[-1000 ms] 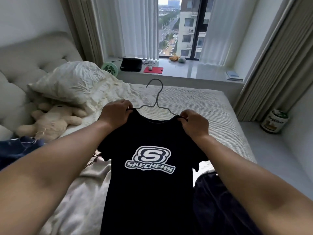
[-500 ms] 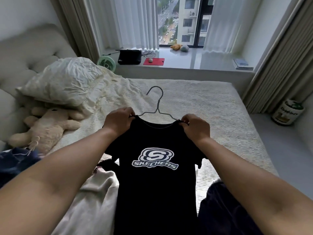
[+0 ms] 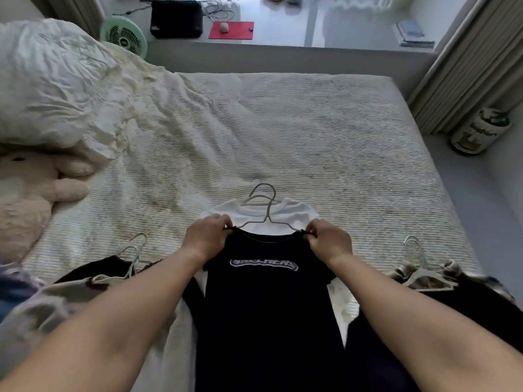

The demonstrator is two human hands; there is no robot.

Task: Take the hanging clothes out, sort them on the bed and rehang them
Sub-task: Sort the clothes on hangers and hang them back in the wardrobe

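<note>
Here the sorting step is in hand: the black short-sleeved T-shirt with a white printed logo [image 3: 268, 292], on its thin grey wire hanger [image 3: 267, 219], is held low over the cream ribbed bedspread [image 3: 311, 131] near the bed's front edge. The left hand [image 3: 208, 239] pinches the shirt's left shoulder with curled fingers, and the right hand [image 3: 329, 240] pinches the right shoulder the same way, so the garment hangs spread between them. Just behind and partly under its collar lies a white T-shirt on a second wire hanger [image 3: 285, 212], whose hook shows beside the first hook. To the left lies a heap of dark and pale garments on pale plastic hangers [image 3: 113, 274], and to the right a dark heap on pale hangers [image 3: 430, 278], so three groups seem to be forming.

I judge that the black shirt is bound for the middle group, on top of the white one. The next move calls for lowering both shoulders evenly, laying the body flat without bunching, and keeping the two hooks from tangling before both hands let go. The rehanging looks still to come.
</note>
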